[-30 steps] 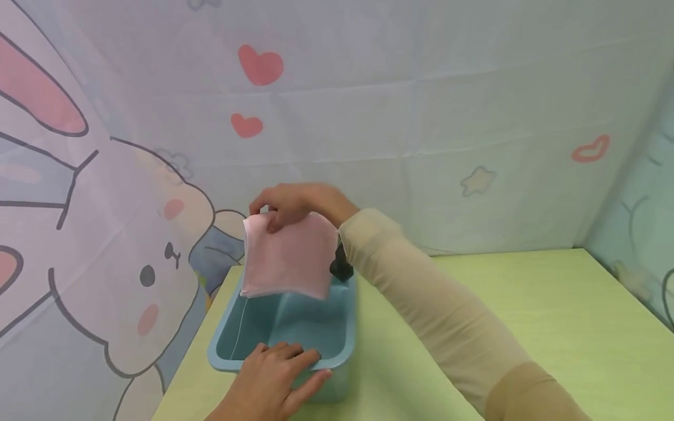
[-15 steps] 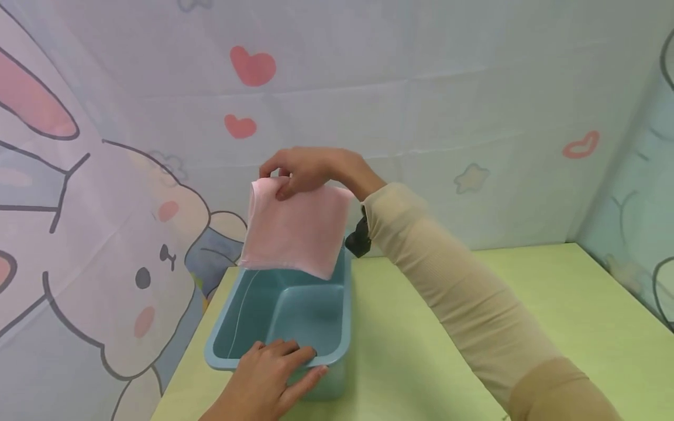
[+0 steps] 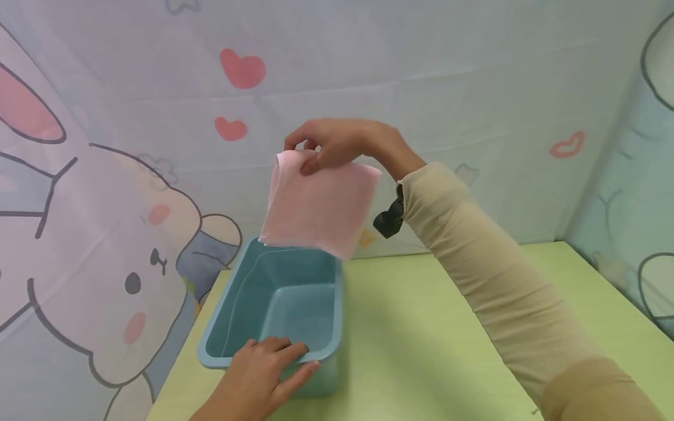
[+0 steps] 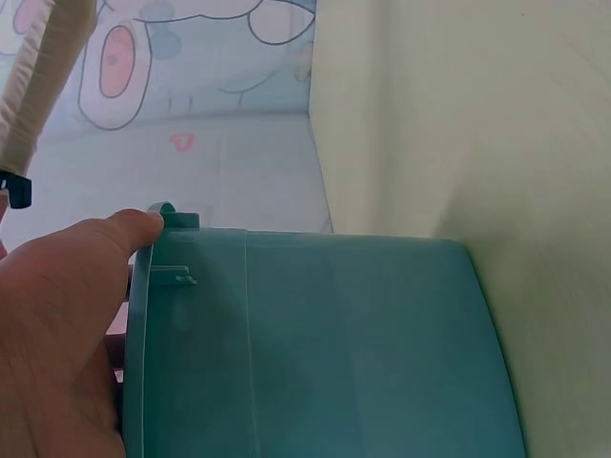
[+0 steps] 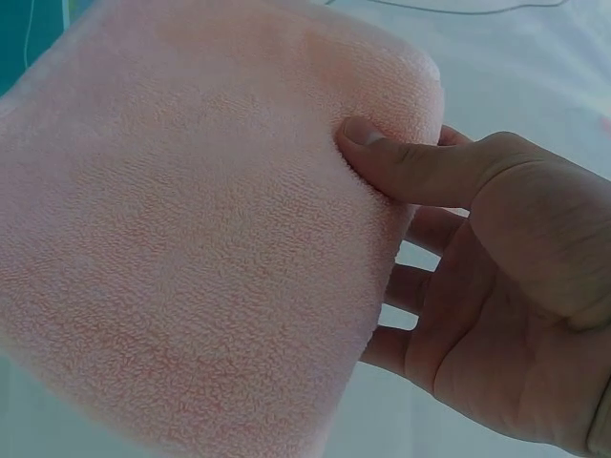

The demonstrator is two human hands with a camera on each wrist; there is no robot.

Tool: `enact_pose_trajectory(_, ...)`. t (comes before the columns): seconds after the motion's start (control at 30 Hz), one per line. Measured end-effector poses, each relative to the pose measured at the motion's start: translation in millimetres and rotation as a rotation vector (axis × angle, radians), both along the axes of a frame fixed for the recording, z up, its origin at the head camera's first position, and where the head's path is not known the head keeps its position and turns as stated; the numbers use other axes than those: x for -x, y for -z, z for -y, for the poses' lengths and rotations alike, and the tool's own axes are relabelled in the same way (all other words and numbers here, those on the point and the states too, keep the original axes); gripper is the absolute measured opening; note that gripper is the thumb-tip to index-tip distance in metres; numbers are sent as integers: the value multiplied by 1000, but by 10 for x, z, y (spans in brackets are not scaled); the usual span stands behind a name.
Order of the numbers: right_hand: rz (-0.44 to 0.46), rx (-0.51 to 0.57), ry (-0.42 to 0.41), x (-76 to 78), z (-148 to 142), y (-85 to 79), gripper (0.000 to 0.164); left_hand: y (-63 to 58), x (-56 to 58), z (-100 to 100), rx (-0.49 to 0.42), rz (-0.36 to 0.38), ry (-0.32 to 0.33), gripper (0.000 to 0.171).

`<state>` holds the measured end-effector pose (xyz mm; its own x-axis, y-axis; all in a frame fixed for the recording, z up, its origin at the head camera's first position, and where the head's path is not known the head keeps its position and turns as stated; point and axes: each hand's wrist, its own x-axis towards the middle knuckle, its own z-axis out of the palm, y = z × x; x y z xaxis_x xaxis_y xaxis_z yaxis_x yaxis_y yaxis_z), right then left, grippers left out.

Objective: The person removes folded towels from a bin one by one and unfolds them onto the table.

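Note:
A folded pink terry towel (image 3: pixel 321 204) hangs from my right hand (image 3: pixel 347 143), pinched along its upper edge between thumb and fingers. In the head view it hangs above the far end of a blue-green plastic bin (image 3: pixel 337 327), its lower edge overlapping the far rim. The right wrist view shows the thumb pressing the looped face of the towel (image 5: pixel 210 229), the other fingers behind it. My left hand (image 3: pixel 263 377) grips the bin's near rim, fingers over the inside. In the left wrist view the thumb lies at the rim, beside the bin's outer wall (image 4: pixel 334 343).
The bin stands on a pale green table (image 3: pixel 421 327), at its left side. Behind and to the left hangs a white cloth backdrop (image 3: pixel 421 105) printed with a rabbit, hearts and stars. A small black device (image 3: pixel 389 219) sits at my right wrist.
My right hand has lifted the towel up and to the right, from over the bin's inside to above its far end. The left hand keeps its place on the rim.

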<state>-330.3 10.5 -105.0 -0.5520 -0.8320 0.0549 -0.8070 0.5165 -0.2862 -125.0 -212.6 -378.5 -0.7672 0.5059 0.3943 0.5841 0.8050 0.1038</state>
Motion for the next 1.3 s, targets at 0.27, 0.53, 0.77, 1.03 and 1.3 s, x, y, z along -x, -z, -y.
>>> enact_pose_trajectory(0.27, -15, 1, 30, -64, -317, -77, 19, -15, 30, 27, 7, 3, -27, 26)
enact_pose_trajectory(0.53, 12, -2, 83, -24, -592, -27, 20, -23, 48, 59, 6, 19, -42, 26)
enact_pose_trajectory(0.77, 56, 3, 105, 37, -771, 128, 19, -20, 38, 76, 5, 34, -58, 27)
enact_pose_trajectory(1.03, 71, 2, 109, 119, -1009, 372, 18, -8, 23, 88, 7, 12, -61, 24)
enact_pose_trajectory(1.3, 74, 23, 62, 208, -1207, 732, 12, 16, 29, 118, -1, -22, -45, 21)
